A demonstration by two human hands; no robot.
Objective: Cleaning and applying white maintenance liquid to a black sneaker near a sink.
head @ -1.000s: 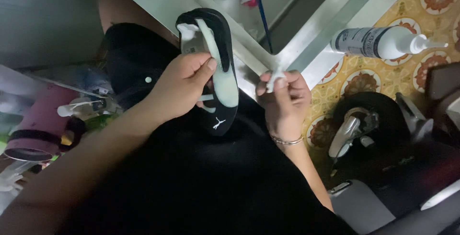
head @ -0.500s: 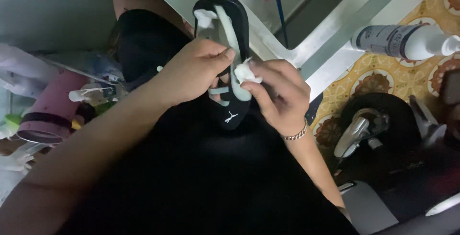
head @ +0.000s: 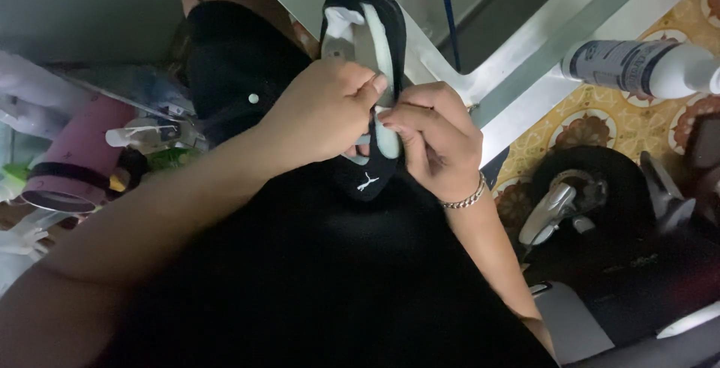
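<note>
A black shoe [head: 369,15] with a white and pale-blue sole faces up over my lap. My left hand [head: 322,113] grips it around the middle, fingers curled over the sole. My right hand [head: 431,139], with a metal bracelet at the wrist, presses its fingertips on the sole just beside the left fingers. A small white cloth or wipe seems pinched under those fingers, mostly hidden. My black clothing fills the lower frame.
A white spray bottle [head: 645,68] lies on the patterned floor at right. A second black shoe [head: 577,188] rests lower right. A pink cylinder [head: 79,162] and bottles crowd the left. A white ledge [head: 517,60] with a brush handle [head: 450,8] runs behind.
My right hand came in from the right of the shoe onto its sole, meeting the left hand. The shoe has shifted slightly up in view.
</note>
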